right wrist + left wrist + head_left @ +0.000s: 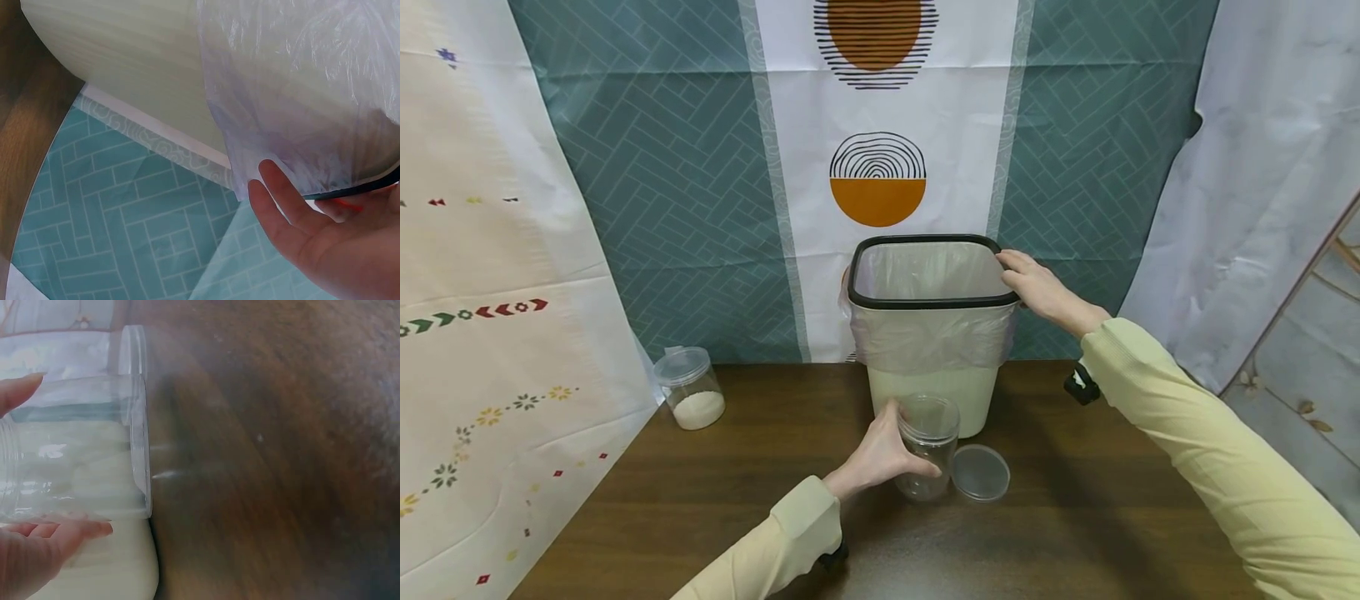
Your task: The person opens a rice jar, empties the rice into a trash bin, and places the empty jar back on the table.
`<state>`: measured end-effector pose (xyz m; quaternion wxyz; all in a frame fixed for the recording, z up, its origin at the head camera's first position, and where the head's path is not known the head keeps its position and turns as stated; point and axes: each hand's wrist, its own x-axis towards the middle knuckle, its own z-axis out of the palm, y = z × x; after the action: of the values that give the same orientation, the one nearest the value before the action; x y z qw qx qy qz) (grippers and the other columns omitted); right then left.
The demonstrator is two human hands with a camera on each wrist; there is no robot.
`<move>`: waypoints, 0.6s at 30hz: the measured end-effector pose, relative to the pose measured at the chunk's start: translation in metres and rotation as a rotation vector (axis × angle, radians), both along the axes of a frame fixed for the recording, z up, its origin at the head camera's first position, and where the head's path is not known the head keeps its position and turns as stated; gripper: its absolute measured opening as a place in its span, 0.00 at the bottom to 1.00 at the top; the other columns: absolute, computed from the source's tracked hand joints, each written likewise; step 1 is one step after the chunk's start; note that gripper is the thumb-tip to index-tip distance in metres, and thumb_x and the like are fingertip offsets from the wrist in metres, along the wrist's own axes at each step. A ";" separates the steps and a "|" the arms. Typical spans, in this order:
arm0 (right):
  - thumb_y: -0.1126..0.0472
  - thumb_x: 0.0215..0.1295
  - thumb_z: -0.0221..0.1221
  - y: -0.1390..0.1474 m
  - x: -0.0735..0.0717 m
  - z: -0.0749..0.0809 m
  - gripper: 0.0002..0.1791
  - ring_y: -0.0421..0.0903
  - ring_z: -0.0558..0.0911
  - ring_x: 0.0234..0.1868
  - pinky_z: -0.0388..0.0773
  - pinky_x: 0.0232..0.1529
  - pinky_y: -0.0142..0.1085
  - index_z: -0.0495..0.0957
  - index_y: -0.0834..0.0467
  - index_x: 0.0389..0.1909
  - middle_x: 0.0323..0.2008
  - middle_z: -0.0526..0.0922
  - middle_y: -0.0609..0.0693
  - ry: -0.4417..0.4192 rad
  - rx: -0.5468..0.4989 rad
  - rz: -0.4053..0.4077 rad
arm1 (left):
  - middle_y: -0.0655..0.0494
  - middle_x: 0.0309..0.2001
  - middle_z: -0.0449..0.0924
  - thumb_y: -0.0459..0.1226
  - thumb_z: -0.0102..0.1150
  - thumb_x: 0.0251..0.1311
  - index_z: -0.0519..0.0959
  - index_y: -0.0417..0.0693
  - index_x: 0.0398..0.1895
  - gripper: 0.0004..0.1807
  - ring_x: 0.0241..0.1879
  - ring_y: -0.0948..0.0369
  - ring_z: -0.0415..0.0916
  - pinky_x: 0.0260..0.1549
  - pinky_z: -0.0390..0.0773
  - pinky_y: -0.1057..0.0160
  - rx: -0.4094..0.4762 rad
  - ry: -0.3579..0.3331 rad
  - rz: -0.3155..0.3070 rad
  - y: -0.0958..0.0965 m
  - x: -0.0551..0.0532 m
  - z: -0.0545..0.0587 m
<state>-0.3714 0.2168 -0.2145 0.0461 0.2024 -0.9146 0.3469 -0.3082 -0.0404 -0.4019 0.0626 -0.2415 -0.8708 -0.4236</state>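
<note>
My left hand [883, 454] holds a clear, lidless plastic jar [928, 450] round its side, in front of the bin. In the left wrist view, the thumb is on one side of the jar [75, 456] and the fingers on the other. A round clear lid [981, 472] lies on the table just right of it. At the right corner of the rim of a cream trash bin [936, 387], my right hand [1048, 292] touches the edge, its fingers fairly straight. A thin translucent bag [281, 94] lines the bin and folds down over its outside.
Farther left, near the back edge of the brown wooden table [760, 500], stands a lidded clear jar [688, 387] with white contents at its bottom. A patterned teal and white curtain [670, 183] hangs right behind the bin.
</note>
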 end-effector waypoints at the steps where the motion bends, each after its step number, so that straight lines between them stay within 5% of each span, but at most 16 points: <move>1: 0.60 0.67 0.32 0.000 0.000 0.000 0.30 0.60 0.49 0.64 0.66 0.46 0.54 0.43 0.67 0.67 0.68 0.40 0.61 0.000 0.000 0.001 | 0.55 0.36 0.65 0.51 0.76 0.23 0.62 0.42 0.41 0.43 0.37 0.58 0.66 0.36 0.69 0.61 0.001 0.000 -0.006 0.000 0.000 -0.001; 18: 0.59 0.67 0.32 0.002 0.000 -0.002 0.30 0.60 0.48 0.64 0.64 0.47 0.54 0.42 0.67 0.68 0.68 0.39 0.61 -0.004 -0.008 0.005 | 0.51 0.40 0.66 0.48 0.79 0.22 0.61 0.41 0.45 0.45 0.40 0.57 0.66 0.40 0.68 0.60 0.005 0.015 -0.041 -0.005 0.002 -0.009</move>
<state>-0.3719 0.2183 -0.2165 0.0442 0.2037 -0.9129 0.3510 -0.3065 -0.0457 -0.4106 0.0610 -0.2624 -0.8641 -0.4252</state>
